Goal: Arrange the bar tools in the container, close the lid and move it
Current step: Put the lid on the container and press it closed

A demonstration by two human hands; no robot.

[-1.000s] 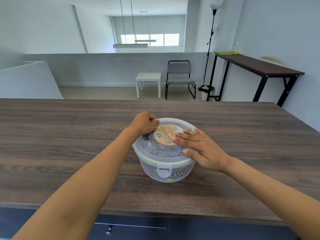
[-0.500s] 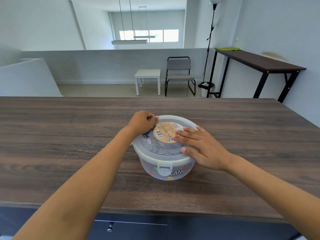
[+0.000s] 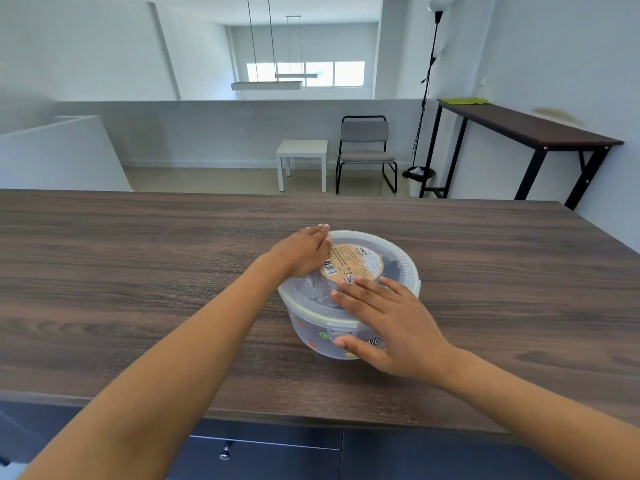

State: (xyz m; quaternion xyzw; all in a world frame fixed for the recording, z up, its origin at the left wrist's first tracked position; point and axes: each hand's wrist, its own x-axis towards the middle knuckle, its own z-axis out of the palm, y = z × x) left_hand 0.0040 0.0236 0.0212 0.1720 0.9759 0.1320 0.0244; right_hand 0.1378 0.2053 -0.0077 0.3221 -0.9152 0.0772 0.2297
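Observation:
A round translucent container [image 3: 311, 336] with coloured dots stands on the wooden countertop [image 3: 138, 271], slightly right of centre. Its clear lid [image 3: 398, 268] with a tan label [image 3: 356, 261] sits on top. My left hand [image 3: 301, 252] curls over the lid's far-left rim. My right hand [image 3: 391, 323] lies spread on the near right of the lid, its thumb against the front wall just below the white latch [image 3: 341, 331]. Dark shapes [image 3: 393, 265] show dimly through the lid; I cannot make out the bar tools.
The countertop's front edge runs just below my forearms, with a dark drawer and its knob [image 3: 225, 453] under it. Beyond the counter are a white side table [image 3: 303, 150], a grey chair [image 3: 365, 147] and a tall dark table [image 3: 526, 128] by the right wall.
My right hand has slid from the lid's right side round to its near edge, with the thumb now down on the front wall. My left hand has stayed on the far-left rim.

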